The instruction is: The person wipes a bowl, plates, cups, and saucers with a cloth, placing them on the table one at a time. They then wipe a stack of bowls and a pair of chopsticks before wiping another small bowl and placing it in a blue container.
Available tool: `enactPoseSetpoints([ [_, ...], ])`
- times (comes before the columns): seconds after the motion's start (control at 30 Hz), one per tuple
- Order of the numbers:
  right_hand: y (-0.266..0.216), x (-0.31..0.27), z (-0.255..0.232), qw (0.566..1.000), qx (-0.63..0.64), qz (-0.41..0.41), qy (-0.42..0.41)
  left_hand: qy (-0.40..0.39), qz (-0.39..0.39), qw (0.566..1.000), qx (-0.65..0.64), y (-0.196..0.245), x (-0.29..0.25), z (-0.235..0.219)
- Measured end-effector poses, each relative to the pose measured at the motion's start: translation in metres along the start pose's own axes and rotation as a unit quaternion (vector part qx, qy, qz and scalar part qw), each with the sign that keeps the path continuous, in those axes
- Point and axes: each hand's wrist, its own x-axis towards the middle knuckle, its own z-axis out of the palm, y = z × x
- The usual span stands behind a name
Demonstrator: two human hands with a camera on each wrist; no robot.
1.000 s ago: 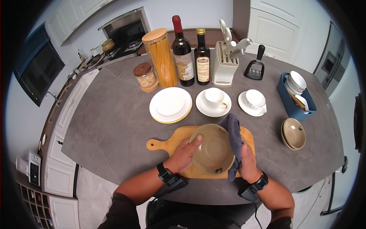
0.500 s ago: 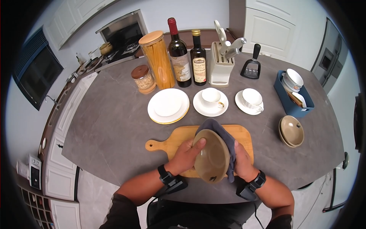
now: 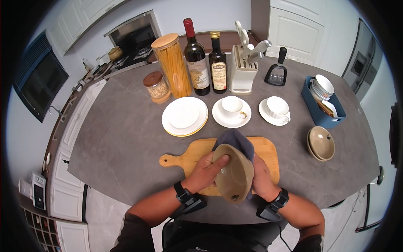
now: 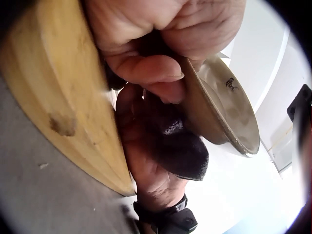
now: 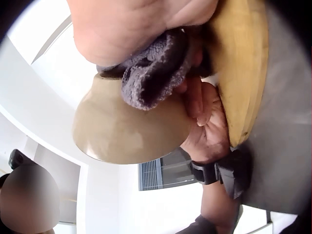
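The left hand [image 3: 204, 174] grips a brown bowl [image 3: 236, 178], thumb laid inside the rim and fingers behind the wall, while the right hand [image 3: 262, 178] grasps a bunched dark cloth [image 3: 237, 140] against its outside; the right fingertips are partly hidden, but they seem to press through the fabric. The bowl is tilted above a wooden cutting board [image 3: 268, 152] on the desk [image 3: 126, 140]. A firm thumb hold at the rim, with the cloth spread flat between palm and curve, should suit this work: even pressure, small turns of the bowl, and the rim low over the wood in case it slips. Beyond stand stacked plates [image 3: 184, 115] and two cups on saucers, then, farther off, the bottles and knife block [image 3: 242, 77].
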Motion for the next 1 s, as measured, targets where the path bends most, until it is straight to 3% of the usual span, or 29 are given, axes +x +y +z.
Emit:
enactPoseSetpoints([
  [0.07,0.004,0.005,0.008,0.995,-0.023,-0.099,0.023,-0.001,0.019,1.0,-0.014,0.001,0.001,0.001],
  [0.2,0.006,0.005,-0.006,0.998,-0.03,-0.055,0.028,-0.029,0.06,0.998,-0.003,-0.006,0.001,-0.006],
  [0.27,0.009,0.01,-0.015,0.929,-0.312,-0.187,0.072,-0.039,0.066,0.997,0.012,-0.007,0.002,-0.006],
  [0.4,0.003,0.005,-0.008,0.946,-0.293,-0.129,0.051,-0.052,0.077,0.996,-0.004,0.003,-0.002,0.001],
  [0.47,0.005,0.001,-0.001,0.987,-0.132,-0.091,0.013,-0.073,0.078,0.994,-0.009,0.009,-0.003,0.002],
  [0.57,0.014,0.0,-0.007,0.993,-0.093,-0.064,0.024,-0.068,0.08,0.994,-0.01,0.01,-0.004,0.003],
  [0.6,0.013,0.001,-0.008,0.993,-0.093,-0.064,0.023,-0.038,0.05,0.998,-0.019,0.009,-0.005,0.002],
  [0.67,0.001,0.007,-0.009,0.954,-0.218,-0.202,0.028,-0.009,0.022,0.999,-0.028,0.007,-0.004,0.002],
  [0.77,-0.011,0.005,-0.026,0.974,-0.156,-0.161,0.026,0.044,0.055,0.997,-0.034,0.002,0.0,0.003],
  [0.83,-0.016,0.001,-0.025,0.974,-0.148,-0.173,0.009,0.12,0.103,0.987,-0.004,-0.002,0.004,0.002],
  [0.93,-0.012,-0.001,-0.021,0.975,-0.12,-0.185,-0.03,0.156,0.129,0.978,0.044,-0.004,0.003,0.001],
  [1.0,-0.014,-0.001,-0.017,0.91,-0.332,-0.244,-0.05,0.168,0.14,0.974,0.05,-0.008,0.004,-0.001],
])
